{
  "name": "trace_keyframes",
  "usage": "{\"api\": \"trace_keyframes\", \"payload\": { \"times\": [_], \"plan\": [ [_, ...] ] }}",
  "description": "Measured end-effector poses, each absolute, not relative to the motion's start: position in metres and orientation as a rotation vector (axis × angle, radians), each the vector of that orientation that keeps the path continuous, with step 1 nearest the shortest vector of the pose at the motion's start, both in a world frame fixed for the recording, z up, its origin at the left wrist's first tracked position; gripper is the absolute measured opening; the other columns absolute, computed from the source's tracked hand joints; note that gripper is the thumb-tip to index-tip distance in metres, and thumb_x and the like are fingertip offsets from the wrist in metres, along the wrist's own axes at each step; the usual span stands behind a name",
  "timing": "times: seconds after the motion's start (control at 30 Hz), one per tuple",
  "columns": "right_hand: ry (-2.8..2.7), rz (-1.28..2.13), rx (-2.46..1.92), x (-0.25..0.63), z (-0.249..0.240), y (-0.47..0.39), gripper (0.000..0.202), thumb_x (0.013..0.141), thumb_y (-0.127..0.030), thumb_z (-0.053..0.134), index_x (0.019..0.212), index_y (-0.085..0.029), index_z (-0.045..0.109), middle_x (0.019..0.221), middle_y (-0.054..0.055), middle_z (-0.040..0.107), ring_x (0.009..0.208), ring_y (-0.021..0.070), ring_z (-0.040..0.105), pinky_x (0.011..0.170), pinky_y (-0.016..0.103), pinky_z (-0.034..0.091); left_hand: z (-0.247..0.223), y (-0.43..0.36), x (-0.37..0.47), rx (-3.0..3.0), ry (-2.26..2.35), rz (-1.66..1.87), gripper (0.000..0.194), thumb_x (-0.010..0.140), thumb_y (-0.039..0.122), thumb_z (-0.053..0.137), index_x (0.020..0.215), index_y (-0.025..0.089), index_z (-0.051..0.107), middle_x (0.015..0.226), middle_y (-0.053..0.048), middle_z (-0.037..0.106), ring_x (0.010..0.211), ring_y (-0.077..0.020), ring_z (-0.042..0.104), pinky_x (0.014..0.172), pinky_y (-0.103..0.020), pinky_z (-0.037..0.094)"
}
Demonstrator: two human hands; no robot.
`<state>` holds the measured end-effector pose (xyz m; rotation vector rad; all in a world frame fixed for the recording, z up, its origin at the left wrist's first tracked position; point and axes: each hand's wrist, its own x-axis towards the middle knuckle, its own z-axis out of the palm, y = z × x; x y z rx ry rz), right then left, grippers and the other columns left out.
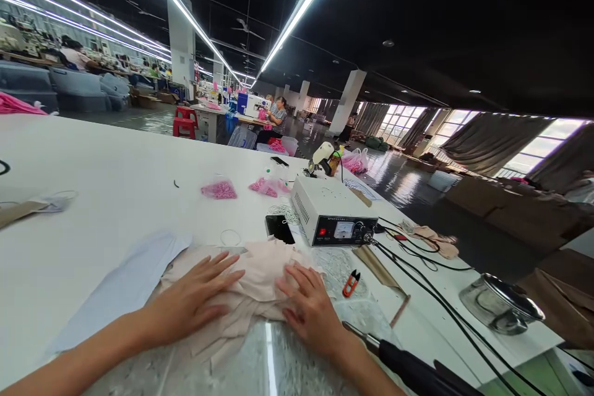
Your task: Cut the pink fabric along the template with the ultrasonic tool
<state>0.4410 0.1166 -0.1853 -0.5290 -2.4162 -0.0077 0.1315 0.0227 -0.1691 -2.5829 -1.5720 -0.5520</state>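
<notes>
Pale beige fabric [262, 269] lies crumpled in several folds on a shiny grey surface [260, 365]. My left hand [195, 297] rests on the left part of it, palm down, fingers stretched out and apart. On the right part lies my right hand [310, 306], its fingers spread and slightly bent over the folds. A whitish sheet [125, 288] extends out to the left, partly beneath the fabric. Right of my right hand are orange thread snips [351, 283] and a black-handled tool with a metal tip [408, 362].
A white control box [334, 210] with a dial and red switch stands ahead, its cables [427, 288] running right. Near it lie a phone [279, 229] and bags of pink pieces [219, 190]. A glass pot [501, 303] stands by the right edge. A co-worker [277, 116] sits farther back.
</notes>
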Motion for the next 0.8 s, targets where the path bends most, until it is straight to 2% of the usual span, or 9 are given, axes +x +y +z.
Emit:
{"api": "trace_keyframes", "payload": {
  "times": [0.07,0.2,0.37,0.47,0.63,0.8],
  "plan": [
    [-2.437,-0.065,-0.516,0.441,-0.190,0.119,0.044,0.078,-0.007,0.061,0.118,-0.026,0.064,0.137,0.011,0.057,0.128,0.0340,0.049,0.099,0.064,0.043,-0.172,0.035,0.137,-2.630,-1.477,-0.449,0.056,0.097,0.043,0.051,0.149,0.039,0.030,0.153,-0.002,0.034,0.139,-0.0305,0.036,0.112,-0.052,0.035],
    [-2.409,-0.095,-0.512,0.440,-0.201,0.132,0.032,0.086,-0.009,0.057,0.111,-0.026,0.067,0.127,0.008,0.065,0.123,0.0296,0.054,0.100,0.061,0.044,-0.177,0.056,0.127,-2.684,-1.342,-0.406,0.046,0.098,0.042,0.050,0.143,0.042,0.041,0.143,0.001,0.050,0.135,-0.0255,0.043,0.117,-0.050,0.026],
    [-2.376,-0.007,-0.547,0.442,-0.199,0.130,0.035,0.083,-0.010,0.058,0.113,-0.026,0.065,0.127,0.006,0.066,0.124,0.0276,0.053,0.104,0.056,0.042,-0.173,0.063,0.120,-2.678,-1.300,-0.424,0.043,0.096,0.038,0.054,0.139,0.040,0.049,0.139,0.000,0.055,0.135,-0.0256,0.044,0.115,-0.048,0.032],
    [-2.347,0.084,-0.565,0.446,-0.194,0.126,0.035,0.081,-0.013,0.061,0.115,-0.024,0.064,0.124,0.008,0.066,0.122,0.0261,0.055,0.105,0.053,0.042,-0.169,0.062,0.122,-2.681,-1.341,-0.521,0.039,0.096,0.039,0.053,0.135,0.038,0.053,0.132,-0.001,0.060,0.132,-0.0236,0.046,0.115,-0.046,0.031],
    [-2.254,0.187,-0.574,0.449,-0.191,0.128,0.022,0.087,-0.011,0.054,0.097,-0.023,0.069,0.106,0.008,0.072,0.105,0.0207,0.063,0.101,0.048,0.045,-0.157,0.070,0.129,-2.749,-1.404,-0.551,0.027,0.096,0.025,0.049,0.118,0.032,0.063,0.111,-0.003,0.065,0.107,-0.0177,0.062,0.117,-0.046,0.026],
    [-2.158,0.213,-0.592,0.454,-0.189,0.128,0.025,0.086,-0.008,0.053,0.099,-0.022,0.069,0.105,0.009,0.070,0.099,0.0205,0.062,0.089,0.041,0.052,-0.152,0.073,0.131,-2.761,-1.399,-0.560,0.026,0.096,0.022,0.046,0.112,0.031,0.064,0.093,0.000,0.063,0.086,-0.0149,0.064,0.115,-0.048,0.025]
  ]
}}
